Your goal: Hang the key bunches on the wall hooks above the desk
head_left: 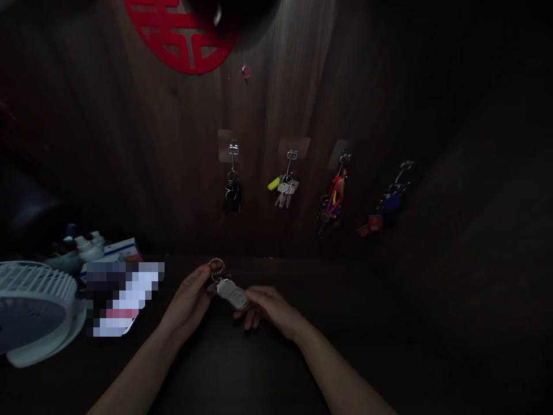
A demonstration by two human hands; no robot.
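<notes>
Between my hands is a light grey key fob (233, 294) on a metal key ring (216, 266). My left hand (190, 294) pinches the ring at its left side, with part of a key showing near the fingers. The thumb and fingers of my right hand (268, 308) close on the lower right end of the fob. Above, on the wooden wall, several key bunches hang from hooks: a dark bunch (232, 195), silver keys with a yellow tag (285, 189), a bunch with a red strap (333, 202) and a blue one with red tags (389, 203).
A white fan (38, 305) stands at the lower left. Beside it are a blurred-out item (125, 297), a box (123, 249) and white bottles (88, 248). A red round cutout (190, 55) and a pink pin (246, 71) are on the wall. The right side is dark.
</notes>
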